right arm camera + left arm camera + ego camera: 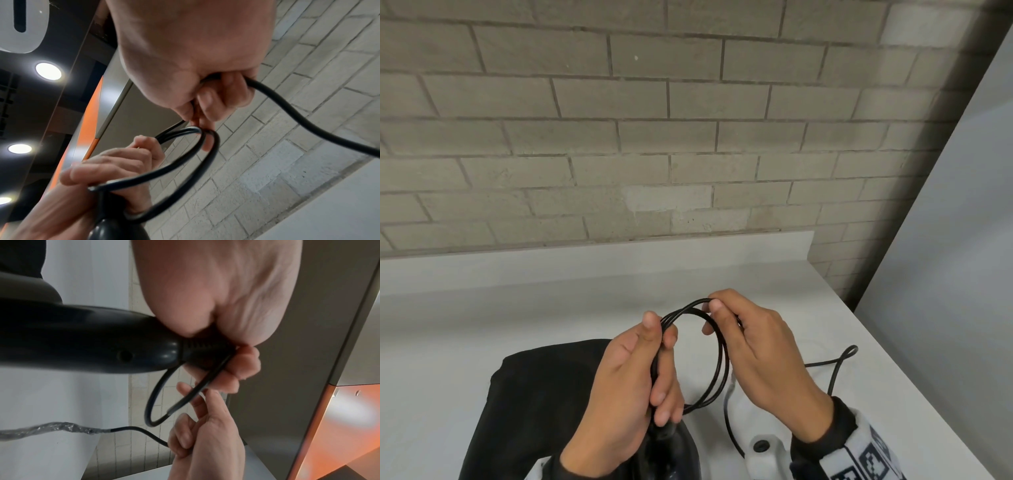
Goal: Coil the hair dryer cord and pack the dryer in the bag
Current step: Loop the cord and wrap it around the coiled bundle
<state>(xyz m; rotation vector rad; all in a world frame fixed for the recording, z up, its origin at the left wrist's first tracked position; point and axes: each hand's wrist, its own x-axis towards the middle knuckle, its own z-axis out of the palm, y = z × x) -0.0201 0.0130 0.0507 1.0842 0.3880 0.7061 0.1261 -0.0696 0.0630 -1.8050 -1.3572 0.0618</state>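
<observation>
The flat black fabric bag lies on the white counter just left of my left hand, waiting until the coiling is done. That hand's fingers are curled tight round the gathered loops of the thin black rubber cord where it leaves the dark plastic hair dryer, pinning both so the turns cannot spring apart. My right hand pinches the top of the coil between thumb and forefinger to lay on the next turn, while slack trails to its right over the counter. Only the left wrist view shows the ribbed strain relief inside my grip; the right wrist view shows cord also running through my right palm.
</observation>
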